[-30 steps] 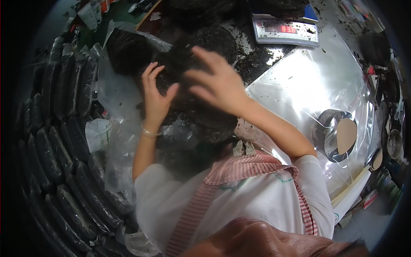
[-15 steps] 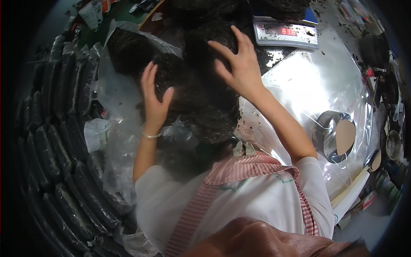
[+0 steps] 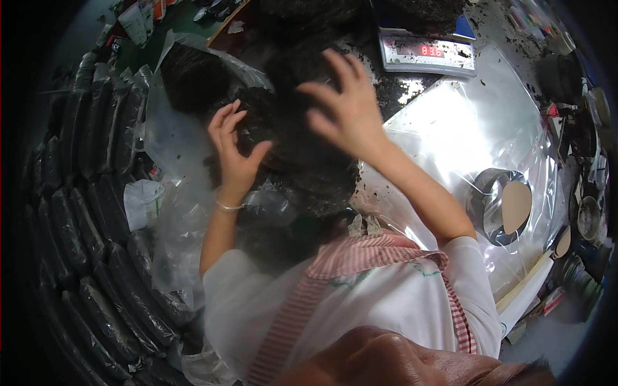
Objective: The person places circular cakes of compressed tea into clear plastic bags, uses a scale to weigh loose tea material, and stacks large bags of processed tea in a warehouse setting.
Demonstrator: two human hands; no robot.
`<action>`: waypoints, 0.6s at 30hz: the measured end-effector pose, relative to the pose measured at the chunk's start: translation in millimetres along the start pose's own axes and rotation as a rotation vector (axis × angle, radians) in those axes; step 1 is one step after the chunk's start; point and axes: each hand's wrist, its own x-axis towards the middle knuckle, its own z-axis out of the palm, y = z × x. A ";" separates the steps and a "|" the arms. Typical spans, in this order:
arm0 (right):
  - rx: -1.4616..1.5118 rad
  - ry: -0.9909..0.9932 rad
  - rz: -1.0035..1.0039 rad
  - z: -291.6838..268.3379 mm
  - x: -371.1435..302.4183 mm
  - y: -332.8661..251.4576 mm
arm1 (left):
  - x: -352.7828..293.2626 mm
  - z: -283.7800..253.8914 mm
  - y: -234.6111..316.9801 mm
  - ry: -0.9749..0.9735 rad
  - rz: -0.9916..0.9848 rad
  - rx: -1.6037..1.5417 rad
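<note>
A mass of dark, flaky material that looks like dried seaweed (image 3: 309,183) lies in front of me. My left hand (image 3: 233,151) is at its left side, thumb apart from the bent fingers, holding nothing I can see. Over the right part of the heap hovers my right hand (image 3: 353,112), a little blurred, its fingers spread and nothing in them. Whether either hand touches the dark material is hard to tell. Beyond my right hand stands a digital scale (image 3: 428,55) with a lit red display, more dark material resting on top of it.
Filled dark packages in clear wrap (image 3: 96,219) are stacked along the left. A clear plastic bag (image 3: 180,225) lies beside my left forearm. To the right are shiny clear plastic sheets (image 3: 450,128) and a wide roll of tape (image 3: 479,206). Dark crumbs litter the table (image 3: 496,32).
My right hand has moved slightly left and toward me. My left hand's fingers have bent more and shifted a little. The scale and the packages stay where they were.
</note>
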 end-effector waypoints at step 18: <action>-0.013 -0.159 -0.053 8.8 -15.4 -43.7 | -8.0 10.8 7.9 -0.135 -0.348 -0.636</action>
